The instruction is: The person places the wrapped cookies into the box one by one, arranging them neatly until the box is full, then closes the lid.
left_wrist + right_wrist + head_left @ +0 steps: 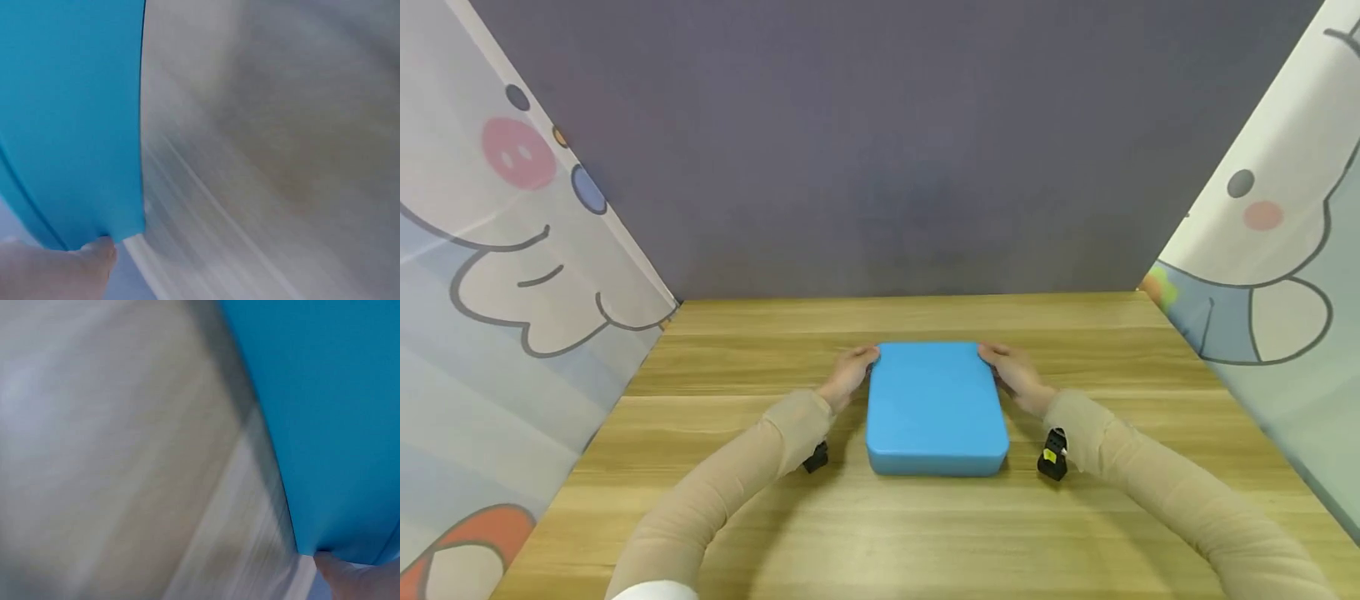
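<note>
A flat, light blue box [936,404] with rounded corners lies in front of me in the head view, plain and unmarked on top. At its far left corner my left hand [848,375] grips the side, thumb toward the top edge. My right hand [1015,375] holds the far right corner in much the same way. The left wrist view has the box [75,112] on its left, the left thumb [97,256] pressed to its end. In the right wrist view the right thumb [340,572] presses the box's corner [331,506]. Most other fingers are hidden.
The box is over a wood-grain table [917,533]. A dark grey panel [895,150] rises at the table's back edge. Cartoon-printed curtains hang on the left [512,250] and right [1262,242]. Small black devices [1052,454] sit at both wrists.
</note>
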A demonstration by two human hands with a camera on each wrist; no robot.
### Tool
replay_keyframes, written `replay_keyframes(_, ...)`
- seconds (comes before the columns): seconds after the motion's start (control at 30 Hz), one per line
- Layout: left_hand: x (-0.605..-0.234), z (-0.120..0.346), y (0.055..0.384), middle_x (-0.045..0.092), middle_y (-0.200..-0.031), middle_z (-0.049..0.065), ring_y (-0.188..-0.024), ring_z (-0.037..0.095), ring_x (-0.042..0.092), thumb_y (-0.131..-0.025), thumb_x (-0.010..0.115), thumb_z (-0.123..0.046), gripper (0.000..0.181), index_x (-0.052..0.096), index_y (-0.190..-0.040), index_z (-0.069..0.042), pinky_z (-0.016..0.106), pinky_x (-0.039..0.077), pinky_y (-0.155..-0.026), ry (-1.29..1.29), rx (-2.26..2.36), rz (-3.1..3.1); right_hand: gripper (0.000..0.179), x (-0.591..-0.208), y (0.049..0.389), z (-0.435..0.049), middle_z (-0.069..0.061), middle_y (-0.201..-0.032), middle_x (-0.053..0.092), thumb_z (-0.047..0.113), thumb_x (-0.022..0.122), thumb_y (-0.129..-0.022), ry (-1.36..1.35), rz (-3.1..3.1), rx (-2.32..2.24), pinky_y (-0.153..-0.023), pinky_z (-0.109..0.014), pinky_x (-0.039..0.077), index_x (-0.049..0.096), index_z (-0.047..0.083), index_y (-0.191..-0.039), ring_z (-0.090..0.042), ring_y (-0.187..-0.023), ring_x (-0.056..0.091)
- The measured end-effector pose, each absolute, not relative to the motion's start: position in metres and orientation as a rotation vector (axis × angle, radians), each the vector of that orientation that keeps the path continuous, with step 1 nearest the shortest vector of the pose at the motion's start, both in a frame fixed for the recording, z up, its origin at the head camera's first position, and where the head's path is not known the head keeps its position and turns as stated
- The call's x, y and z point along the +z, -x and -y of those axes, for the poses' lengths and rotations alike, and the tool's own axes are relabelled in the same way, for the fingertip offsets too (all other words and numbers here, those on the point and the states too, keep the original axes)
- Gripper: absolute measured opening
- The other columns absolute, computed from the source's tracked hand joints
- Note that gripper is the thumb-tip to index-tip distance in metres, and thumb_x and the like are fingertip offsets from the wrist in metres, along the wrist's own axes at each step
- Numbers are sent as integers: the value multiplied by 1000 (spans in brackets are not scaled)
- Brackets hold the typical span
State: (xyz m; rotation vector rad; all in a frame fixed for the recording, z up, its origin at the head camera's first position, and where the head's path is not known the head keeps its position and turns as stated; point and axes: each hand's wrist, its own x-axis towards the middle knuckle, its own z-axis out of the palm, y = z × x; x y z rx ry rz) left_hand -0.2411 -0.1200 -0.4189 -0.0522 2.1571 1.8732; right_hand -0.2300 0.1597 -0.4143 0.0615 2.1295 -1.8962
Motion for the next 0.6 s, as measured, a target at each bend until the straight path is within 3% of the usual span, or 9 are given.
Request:
replay_keyframes(0.1,-417,127,224,30,-148,10,-136,27,29,-96,49,-25,54,31,-143,-6,42,29,-109,-112,1807,-2153,68,-414,216,-164,-19,-152,9,27,47,-97,79,-2125,-1852,-112,-46,21,10,0,-146,-34,-140,13)
replay_keyframes(0.27,-416,143,191,13,-154,9,-141,28,13,-91,58,-19,75,11,-148,-11,47,18,-112,-388,1670,-2062,87,-409,187,-174,-17,-154,-1,30,59,-89,260,-2163,-1675,-110,-55,17,-1,8,-148,-37,-140,3)
replay_keyframes(0.4,-421,149,178,-1,-155,7,-142,27,5,-88,63,-20,91,-5,-148,-13,45,16,-113,-562,1598,-1990,101,-409,172,-178,-13,-153,-12,27,66,-85,353,-2157,-1591,-109,-59,6,-12,12,-147,-37,-140,-7)
replay_keyframes(0.6,-430,153,172,-2,-155,5,-142,25,5,-86,64,-22,94,-6,-148,-15,42,15,-114,-577,1637,-1958,110,-415,166,-180,-10,-151,-23,20,69,-82,446,-2122,-1565,-108,-59,-3,-21,15,-144,-35,-138,-17)
